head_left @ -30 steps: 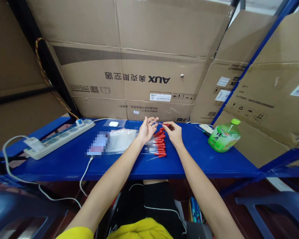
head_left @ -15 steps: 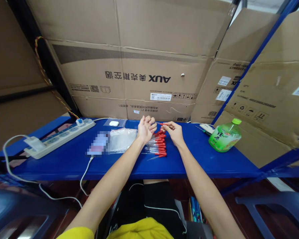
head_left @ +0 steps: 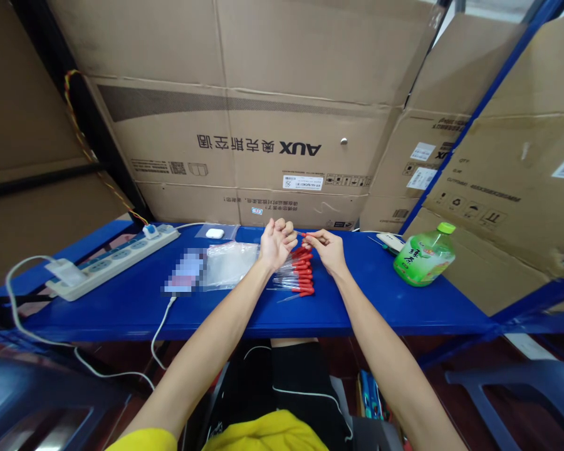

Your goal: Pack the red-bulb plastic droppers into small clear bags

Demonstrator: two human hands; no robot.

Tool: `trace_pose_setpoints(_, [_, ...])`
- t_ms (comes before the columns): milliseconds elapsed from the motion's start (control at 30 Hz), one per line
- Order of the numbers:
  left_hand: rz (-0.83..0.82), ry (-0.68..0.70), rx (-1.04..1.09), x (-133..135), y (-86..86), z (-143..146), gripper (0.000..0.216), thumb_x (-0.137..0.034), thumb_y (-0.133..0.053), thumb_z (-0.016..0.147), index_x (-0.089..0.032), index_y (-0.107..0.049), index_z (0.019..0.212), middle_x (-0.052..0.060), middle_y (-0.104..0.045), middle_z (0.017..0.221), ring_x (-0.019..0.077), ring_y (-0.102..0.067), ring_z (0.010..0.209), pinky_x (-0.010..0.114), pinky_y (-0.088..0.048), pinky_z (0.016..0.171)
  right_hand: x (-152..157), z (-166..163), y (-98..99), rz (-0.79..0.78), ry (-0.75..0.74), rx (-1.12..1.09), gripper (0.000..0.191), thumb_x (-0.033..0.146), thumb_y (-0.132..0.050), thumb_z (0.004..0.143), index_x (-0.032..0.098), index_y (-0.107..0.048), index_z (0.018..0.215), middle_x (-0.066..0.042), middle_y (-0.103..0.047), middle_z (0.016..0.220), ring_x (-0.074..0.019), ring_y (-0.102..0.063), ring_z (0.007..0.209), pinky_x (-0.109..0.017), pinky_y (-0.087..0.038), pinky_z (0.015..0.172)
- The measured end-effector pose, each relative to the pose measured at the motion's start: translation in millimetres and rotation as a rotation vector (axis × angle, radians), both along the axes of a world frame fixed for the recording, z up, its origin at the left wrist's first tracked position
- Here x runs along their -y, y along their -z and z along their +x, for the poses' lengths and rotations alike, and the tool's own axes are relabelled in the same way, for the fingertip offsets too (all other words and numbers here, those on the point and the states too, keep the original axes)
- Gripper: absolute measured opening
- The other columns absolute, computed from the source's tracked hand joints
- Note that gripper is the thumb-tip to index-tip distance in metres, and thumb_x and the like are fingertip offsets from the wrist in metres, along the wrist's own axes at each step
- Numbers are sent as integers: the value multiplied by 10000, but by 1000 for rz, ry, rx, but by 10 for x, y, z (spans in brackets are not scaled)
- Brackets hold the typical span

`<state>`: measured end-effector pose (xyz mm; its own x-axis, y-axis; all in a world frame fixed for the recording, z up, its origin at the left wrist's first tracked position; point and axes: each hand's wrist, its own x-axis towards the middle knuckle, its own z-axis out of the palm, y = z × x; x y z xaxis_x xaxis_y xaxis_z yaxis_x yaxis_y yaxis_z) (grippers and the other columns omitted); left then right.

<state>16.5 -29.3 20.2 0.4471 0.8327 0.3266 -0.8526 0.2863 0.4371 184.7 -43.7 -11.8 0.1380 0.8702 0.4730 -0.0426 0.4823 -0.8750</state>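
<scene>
Red-handled tool (head_left: 307, 236) sits pinched in the fingers of the right hand (head_left: 331, 251), near the red-ended pile (head_left: 303, 274), its long axis pointing leftward at the left hand (head_left: 277, 248), whose fingers curl, grip unclear.

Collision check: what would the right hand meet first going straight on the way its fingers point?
Likely the left hand, whose curled fingers lie ahead of the right hand and the red-handled tool it pinches. Depth is unclear, so it might pass by.
</scene>
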Motion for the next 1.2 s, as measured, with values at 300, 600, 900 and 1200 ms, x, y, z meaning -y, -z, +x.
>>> trace_pose_setpoints(300, [-59,0,-34,32,-3,48,394,-451,-380,1060,-210,-328,752,-23,-345,703,103,-333,514,214,-321,474,8,-1,-1,0,21,32,438,578,-867,685,197,-745,864,-55,-781,758,-237,-757,693,-373,-619,734])
trace_pose_setpoints(600, [-94,-60,-97,56,-21,62,398,-454,-376,1055,-211,-325,743,-14,-347,701,109,-314,521,212,-337,482,12,-21,-18,-7,38,35,467,600,-866,667,207,-754,892,-57,-782,776,-238,-741,701,-395,-621,741])
trace_pose_setpoints(900, [-78,-53,-85,61,-9,77,389,-438,-380,1055,-210,-325,744,-13,-347,705,108,-337,531,213,-356,493,17,-7,-14,7,-4,11,407,532,-879,694,193,-759,884,-47,-775,758,-201,-721,657,-351,-606,699])
trace_pose_setpoints(1200, [-54,-47,-97,55,9,74,387,-438,-389,1048,-210,-337,740,-9,-378,694,111,-373,534,217,-382,503,21,-7,-27,-3,-6,45,443,583,-847,705,191,-742,881,-44,-756,729,-198,-705,643,-360,-602,701])
